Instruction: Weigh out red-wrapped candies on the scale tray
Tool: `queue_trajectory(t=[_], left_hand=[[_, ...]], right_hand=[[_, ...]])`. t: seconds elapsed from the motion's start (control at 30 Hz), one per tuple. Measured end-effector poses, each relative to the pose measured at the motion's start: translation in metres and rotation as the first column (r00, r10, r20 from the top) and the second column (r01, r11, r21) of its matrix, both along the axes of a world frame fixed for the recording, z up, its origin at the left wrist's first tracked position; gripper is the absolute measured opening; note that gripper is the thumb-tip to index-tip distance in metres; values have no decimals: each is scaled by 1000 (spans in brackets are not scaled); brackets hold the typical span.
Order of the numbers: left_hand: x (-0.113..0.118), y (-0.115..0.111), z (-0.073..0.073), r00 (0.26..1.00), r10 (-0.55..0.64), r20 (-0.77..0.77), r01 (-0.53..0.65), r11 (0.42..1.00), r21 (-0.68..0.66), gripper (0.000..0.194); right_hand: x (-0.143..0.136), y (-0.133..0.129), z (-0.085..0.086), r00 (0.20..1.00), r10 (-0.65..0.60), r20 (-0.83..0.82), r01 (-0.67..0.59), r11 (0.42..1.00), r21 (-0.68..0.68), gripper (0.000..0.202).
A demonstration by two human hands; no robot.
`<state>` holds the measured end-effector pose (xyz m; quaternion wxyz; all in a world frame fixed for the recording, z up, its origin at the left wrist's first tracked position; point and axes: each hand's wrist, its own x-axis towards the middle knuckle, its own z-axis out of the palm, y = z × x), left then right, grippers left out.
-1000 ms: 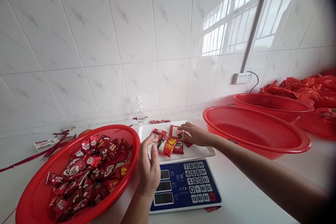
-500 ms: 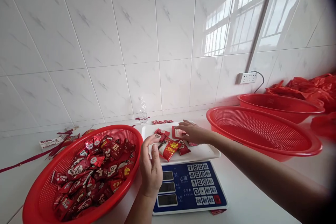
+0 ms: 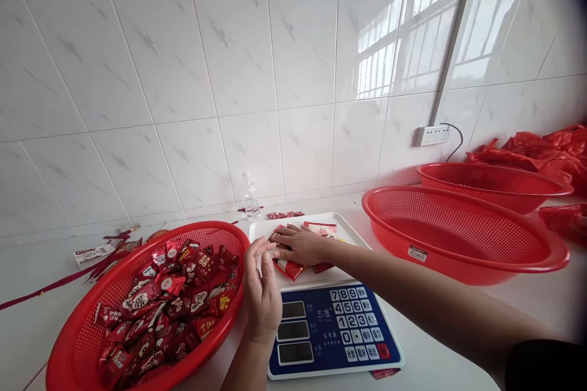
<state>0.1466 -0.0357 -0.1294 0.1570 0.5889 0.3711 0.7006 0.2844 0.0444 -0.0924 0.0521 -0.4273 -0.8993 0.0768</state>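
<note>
My right hand (image 3: 303, 245) lies over the wrapped candies (image 3: 291, 269) on the white weighing tray (image 3: 348, 227), fingers spread and touching them. Its palm hides part of the pile, while a pink and red packet (image 3: 323, 230) shows behind it. My left hand (image 3: 262, 302) is held upright at the tray's left front corner, cupped with thumb and fingers apart and nothing in it. Below the tray is the scale's blue keypad panel (image 3: 328, 333). Left of my left hand stands a red perforated basket (image 3: 76, 330) with many wrapped candies (image 3: 169, 305) inside.
Two red baskets stand at the right, a nearer one (image 3: 458, 226) and a farther one (image 3: 495, 177), beside red plastic bags (image 3: 545, 156). A clear bottle (image 3: 251, 198) and a candy strip (image 3: 285, 215) lie behind the tray. A socket strip (image 3: 431, 135) is on the tiled wall.
My right hand has moved left across the tray, from the right-hand packets onto the middle of the candies. My left hand has stayed nearly in place.
</note>
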Motion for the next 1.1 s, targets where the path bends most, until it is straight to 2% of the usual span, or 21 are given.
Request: queue_trajectory(t=[0.17,0.33,0.53,0.8,0.93,1.0,1.1], left_hand=[[1,0,-1,1000,10,-27,-10,1000,-12,30],[2,-2,-1,999,13,-45,-14,1000,-17,29],[0,-1,-2,998,7,-58,-8,1000,-19,29],[2,-2,-2,997,-1,-73,0,1000,-24,29],[2,-1,-2,998,6,-65,-7,1000,-18,30],[1,0,-2,999,2,-54,-4,1000,-25,30],[0,0,-3,999,-3,-49,2,1000,-29,30]], right_hand=[[9,-5,3,988,-157,-1,157,987,43,70],[16,-11,8,971,-237,4,237,970,60,70],[21,-21,14,977,-211,11,211,977,27,64],[33,-15,-7,995,-80,-58,73,991,-111,69],[37,-9,-5,995,-3,-98,-7,995,-103,66],[42,-8,2,993,-23,-118,13,996,-84,66],[57,-7,13,982,-152,-114,145,987,-62,71]])
